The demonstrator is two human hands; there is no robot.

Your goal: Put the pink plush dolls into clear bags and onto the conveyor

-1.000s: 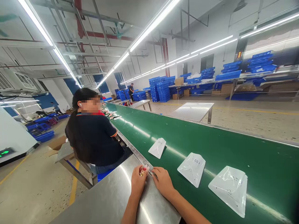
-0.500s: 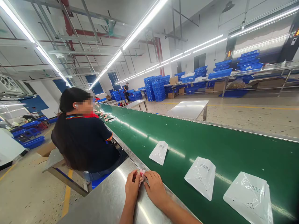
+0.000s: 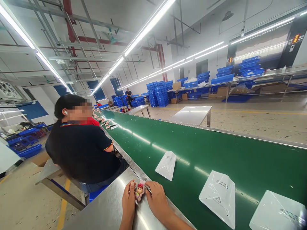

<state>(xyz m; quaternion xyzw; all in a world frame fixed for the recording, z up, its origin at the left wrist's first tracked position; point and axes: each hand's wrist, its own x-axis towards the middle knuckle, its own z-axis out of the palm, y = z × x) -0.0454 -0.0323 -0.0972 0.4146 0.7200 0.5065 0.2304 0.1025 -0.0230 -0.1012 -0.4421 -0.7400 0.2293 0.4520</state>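
A small pink doll figurine with a round face and rabbit-like ears stands out between my hands, over the metal table edge beside the belt. My left hand is curled against the doll's left side, thumb and fingers close together. On the other side, the bent fingers of my right hand grip near its ears and right side; the fingertips are partly hidden. A clear round piece shows just above the ears.
A green conveyor belt carries white printed pouches to my right and several small pink items farther up. A co-worker in a dark shirt sits at my left. The metal table lies under my forearms.
The doll has turned so its face shows, and my hands have moved slightly apart around it. The pouches have slid nearer and to the right. The co-worker's head has turned.
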